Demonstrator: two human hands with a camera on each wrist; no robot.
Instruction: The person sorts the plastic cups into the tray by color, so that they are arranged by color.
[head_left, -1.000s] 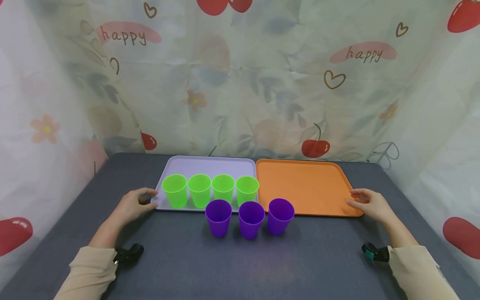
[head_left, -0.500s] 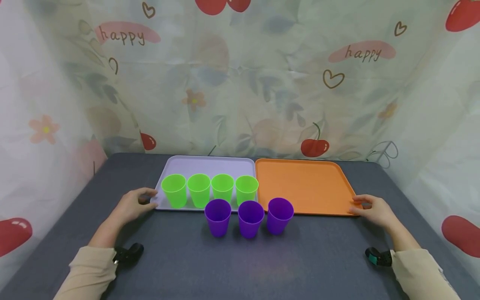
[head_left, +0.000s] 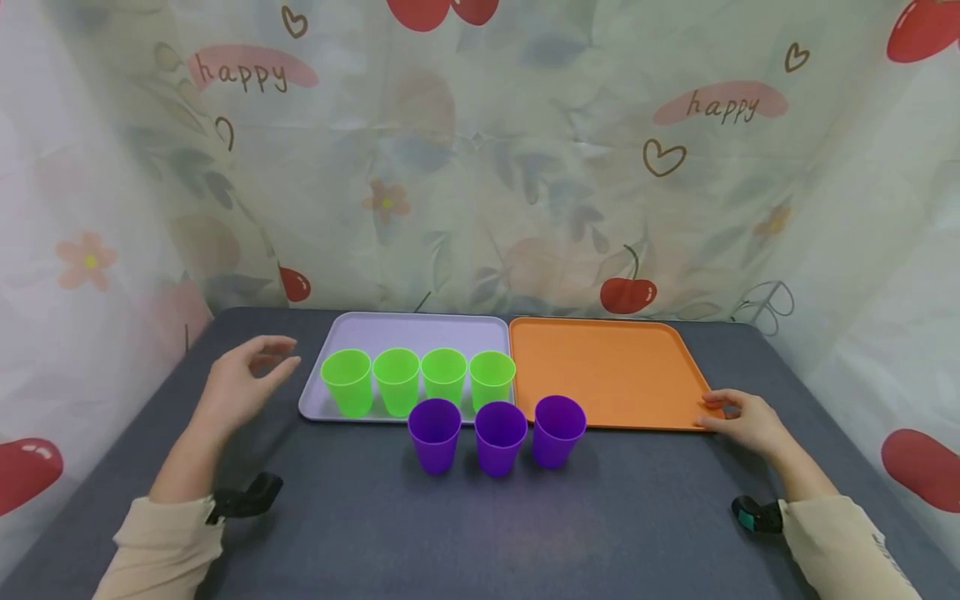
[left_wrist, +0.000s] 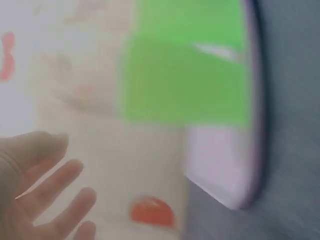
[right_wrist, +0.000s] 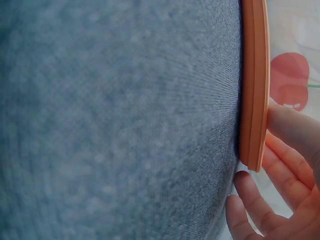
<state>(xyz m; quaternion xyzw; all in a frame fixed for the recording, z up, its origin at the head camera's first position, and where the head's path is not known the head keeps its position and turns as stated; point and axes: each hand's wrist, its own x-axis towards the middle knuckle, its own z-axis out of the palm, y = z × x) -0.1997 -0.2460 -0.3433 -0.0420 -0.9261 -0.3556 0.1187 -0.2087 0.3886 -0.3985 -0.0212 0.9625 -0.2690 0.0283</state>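
Note:
My left hand [head_left: 243,379] hovers just left of the lavender tray [head_left: 416,332], fingers spread and holding nothing. The left wrist view, blurred, shows that hand [left_wrist: 45,195] apart from the tray's corner. Four-sided and flat, the orange tray [head_left: 600,367] has my right hand [head_left: 746,421] at its near right corner. Up close, the thumb and a finger of this hand [right_wrist: 287,170] grip the tray's rim [right_wrist: 256,90]; other fingers reach past its end. Several bright green cups [head_left: 397,382] stand in a row on the lavender tray.
Three purple cups [head_left: 501,440] stand upright in front of the trays, overlapping their near edges in the head view. A dark grey cloth [head_left: 420,533] covers the table. Behind it hangs a patterned curtain [head_left: 480,192]. Both wrists carry black straps.
My left hand has let go of the lavender tray's left edge and moved up and left. My right hand has shifted slightly right onto the orange tray's corner. The cups have stayed put.

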